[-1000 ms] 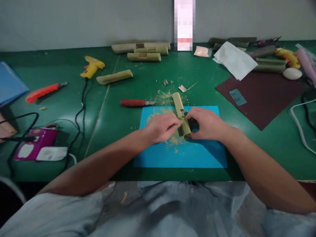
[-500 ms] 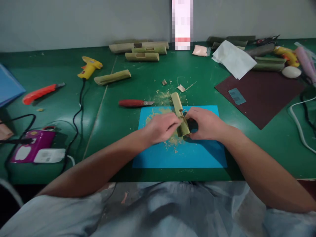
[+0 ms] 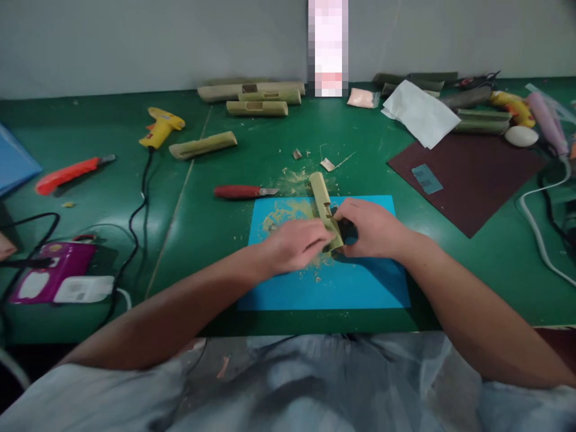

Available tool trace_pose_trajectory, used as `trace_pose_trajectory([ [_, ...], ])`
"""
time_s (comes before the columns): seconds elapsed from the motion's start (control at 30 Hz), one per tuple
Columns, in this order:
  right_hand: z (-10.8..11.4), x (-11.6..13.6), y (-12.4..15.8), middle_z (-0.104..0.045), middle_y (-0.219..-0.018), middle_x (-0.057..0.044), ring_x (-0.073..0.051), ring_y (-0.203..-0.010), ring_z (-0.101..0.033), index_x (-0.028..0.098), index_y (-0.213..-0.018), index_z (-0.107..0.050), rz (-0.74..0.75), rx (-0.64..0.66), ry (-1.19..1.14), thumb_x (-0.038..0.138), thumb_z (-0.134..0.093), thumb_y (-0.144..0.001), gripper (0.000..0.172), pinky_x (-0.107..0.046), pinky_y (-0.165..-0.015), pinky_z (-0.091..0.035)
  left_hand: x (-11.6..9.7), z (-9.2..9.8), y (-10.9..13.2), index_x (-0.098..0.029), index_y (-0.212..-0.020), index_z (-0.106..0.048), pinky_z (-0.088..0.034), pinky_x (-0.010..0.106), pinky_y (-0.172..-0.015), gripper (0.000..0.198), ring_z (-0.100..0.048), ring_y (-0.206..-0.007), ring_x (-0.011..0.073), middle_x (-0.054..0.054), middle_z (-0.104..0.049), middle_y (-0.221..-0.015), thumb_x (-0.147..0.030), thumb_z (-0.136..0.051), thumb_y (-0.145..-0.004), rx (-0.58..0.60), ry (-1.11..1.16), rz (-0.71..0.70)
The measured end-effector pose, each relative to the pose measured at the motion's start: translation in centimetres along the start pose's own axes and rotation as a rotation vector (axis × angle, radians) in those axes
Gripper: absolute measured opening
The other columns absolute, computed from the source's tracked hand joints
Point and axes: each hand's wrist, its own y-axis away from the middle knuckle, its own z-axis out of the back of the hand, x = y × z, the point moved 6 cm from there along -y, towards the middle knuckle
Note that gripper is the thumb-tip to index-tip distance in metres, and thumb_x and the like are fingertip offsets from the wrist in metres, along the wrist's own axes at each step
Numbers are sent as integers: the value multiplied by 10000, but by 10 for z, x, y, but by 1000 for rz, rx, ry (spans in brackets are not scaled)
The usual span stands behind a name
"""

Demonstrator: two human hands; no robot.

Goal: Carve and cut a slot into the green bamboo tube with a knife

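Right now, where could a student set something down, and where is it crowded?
Bare tabletop: between the maroon sheet, white cable and right forearm; also between the cord of the yellow glue gun and blue sheet. Crowded: back right, with white paper and bamboo lengths; that blue sheet's middle, where left hand and right hand meet at a bamboo piece.

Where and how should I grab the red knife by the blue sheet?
I'd take the red knife by the middle of its handle, coming down from above on the left. It lies flat, handle to the left and blade pointing right toward the held bamboo, so this should keep the grip off the blade.
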Motion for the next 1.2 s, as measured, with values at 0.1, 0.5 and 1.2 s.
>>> trace_pose_trajectory([
  [0.1,0,-1,0,-593,-921,-26,-195,-828,-527,223,-942,-574,1,-5,3,303,-776,-655,359,-309,-684,-343,1,1,-2,-185,-1043,-689,-529,269,-733,193,-700,-840,170,62,-735,-939,-227,-501,-1023,-8,-9,17],
  [0.5,-1,-1,0,-600,-931,-22,-195,-835,-538,231,-938,-564,-4,-1,0,314,-798,-650,381,-301,-688,-365,-6,-5,3,-180,-1037,-686,-524,262,-720,188,-701,-830,166,60,-737,-932,-226,-505,-1020,12,15,23],
  [1.2,-2,0,1,-604,-953,-34,-206,-845,-543,228,-948,-567,-1,1,4,309,-783,-653,374,-315,-694,-367,-11,-3,3,-180,-1053,-681,-517,263,-714,189,-693,-814,167,66,-728,-917,-209,-498,-1020,-22,23,35],
])
